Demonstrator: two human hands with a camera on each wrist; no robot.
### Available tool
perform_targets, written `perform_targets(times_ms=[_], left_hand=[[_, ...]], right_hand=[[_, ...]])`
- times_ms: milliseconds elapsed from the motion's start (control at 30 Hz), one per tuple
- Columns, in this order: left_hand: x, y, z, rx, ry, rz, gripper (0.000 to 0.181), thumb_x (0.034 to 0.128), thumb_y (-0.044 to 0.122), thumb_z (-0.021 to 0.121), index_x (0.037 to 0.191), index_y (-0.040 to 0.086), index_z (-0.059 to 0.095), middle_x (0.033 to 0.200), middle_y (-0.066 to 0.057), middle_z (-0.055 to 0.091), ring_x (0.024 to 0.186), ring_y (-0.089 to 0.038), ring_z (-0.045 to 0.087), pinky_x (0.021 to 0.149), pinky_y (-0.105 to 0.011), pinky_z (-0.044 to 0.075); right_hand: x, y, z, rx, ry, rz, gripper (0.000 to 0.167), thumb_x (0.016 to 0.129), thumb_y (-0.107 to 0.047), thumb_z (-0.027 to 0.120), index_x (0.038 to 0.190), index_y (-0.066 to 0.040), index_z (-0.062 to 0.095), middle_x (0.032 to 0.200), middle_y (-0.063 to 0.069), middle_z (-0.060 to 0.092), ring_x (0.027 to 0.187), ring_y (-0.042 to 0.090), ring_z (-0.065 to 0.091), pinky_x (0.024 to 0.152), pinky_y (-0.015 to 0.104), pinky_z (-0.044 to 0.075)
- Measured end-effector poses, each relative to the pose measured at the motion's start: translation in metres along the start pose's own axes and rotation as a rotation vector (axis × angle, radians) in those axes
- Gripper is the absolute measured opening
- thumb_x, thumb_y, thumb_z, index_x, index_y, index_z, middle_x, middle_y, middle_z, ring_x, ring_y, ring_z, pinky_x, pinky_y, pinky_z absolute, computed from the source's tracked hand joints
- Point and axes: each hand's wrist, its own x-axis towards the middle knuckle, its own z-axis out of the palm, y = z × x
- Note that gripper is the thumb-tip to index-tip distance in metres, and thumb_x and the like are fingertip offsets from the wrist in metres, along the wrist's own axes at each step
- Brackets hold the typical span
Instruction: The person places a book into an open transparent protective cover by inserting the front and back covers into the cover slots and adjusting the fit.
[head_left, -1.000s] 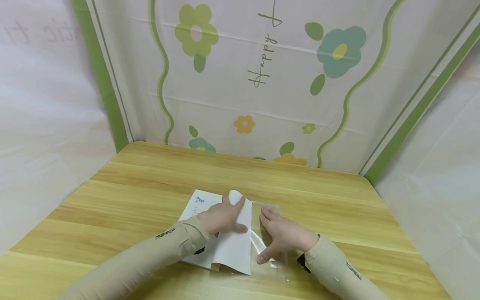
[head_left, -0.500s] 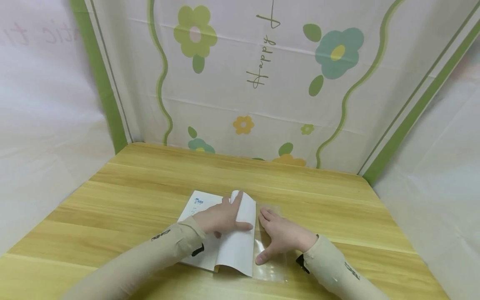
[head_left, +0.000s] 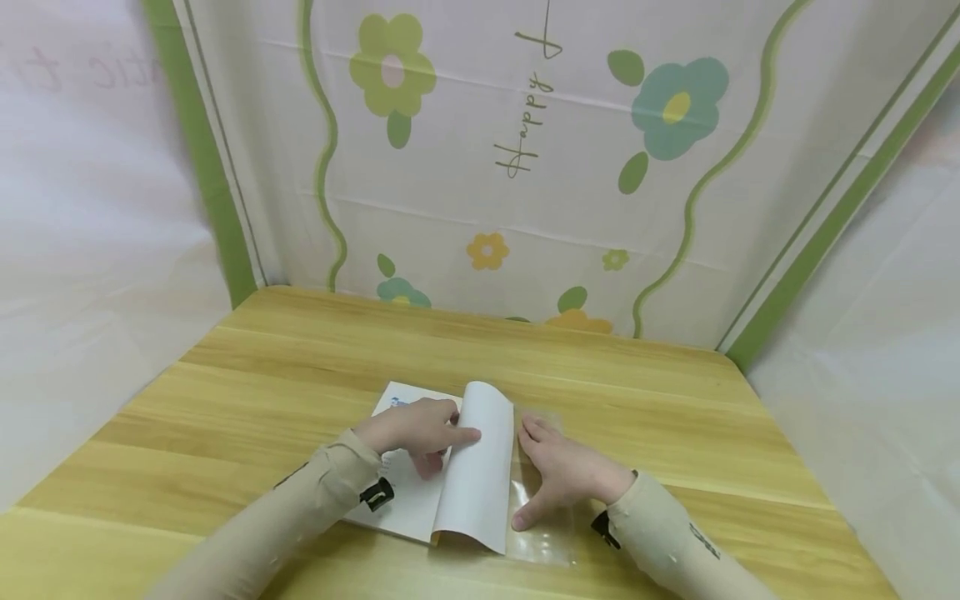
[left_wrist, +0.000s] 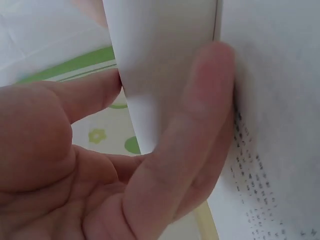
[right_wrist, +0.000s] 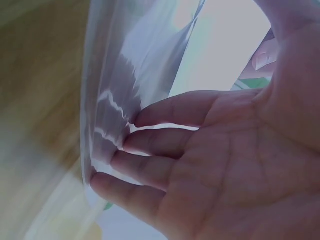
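Observation:
An open book [head_left: 408,508] lies on the table, its printed first page at the left. Its white cover [head_left: 480,475] bows up and over to the right, onto a clear plastic sleeve [head_left: 543,542]. My left hand [head_left: 420,429] is at the fold between page and cover. In the left wrist view its thumb touches the edge of the white cover [left_wrist: 155,55], and its fingers press near the crease beside the printed page [left_wrist: 275,125]. My right hand [head_left: 566,467] rests spread on the plastic; the right wrist view shows straight fingertips against the clear film [right_wrist: 115,100].
The wooden table [head_left: 247,392] surrounds the book on all sides. A white curtain with printed flowers [head_left: 517,192] hangs behind its far edge. More white cloth [head_left: 97,250] hangs at both sides.
The white cover has shifted slightly right over the plastic. My left hand has slid left off the cover's middle to the fold. The right hand has stayed nearly still.

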Motion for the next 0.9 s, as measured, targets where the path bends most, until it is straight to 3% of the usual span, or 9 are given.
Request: perform_targets(times_ms=[367,900], left_hand=[[0.0022,-0.0023,-0.0024,-0.010,-0.044,-0.012,0.038,0.0955,0.040,0.064,0.095,0.002,0.055,0.082,-0.015,0.063,0.063,-0.025,0.068,0.054,-0.035,0.058],[0.0017,-0.0035,-0.0042,-0.036,-0.072,-0.029,0.040,0.0935,0.040,0.067,0.095,0.002,0.056,0.083,-0.016,0.063,0.062,-0.025,0.068,0.057,-0.035,0.058]], right_hand=[[0.0018,0.0006,0.0039,0.023,0.020,0.004,0.130,0.062,-0.058,0.087,0.147,0.015,0.021,0.156,0.031,0.009,0.145,0.042,0.009,0.115,0.049,0.017],[0.0026,0.0002,0.0052,0.057,0.022,0.025,0.131,0.061,-0.056,0.088,0.147,0.016,0.020,0.157,0.031,0.007,0.145,0.041,0.007,0.116,0.049,0.014]])
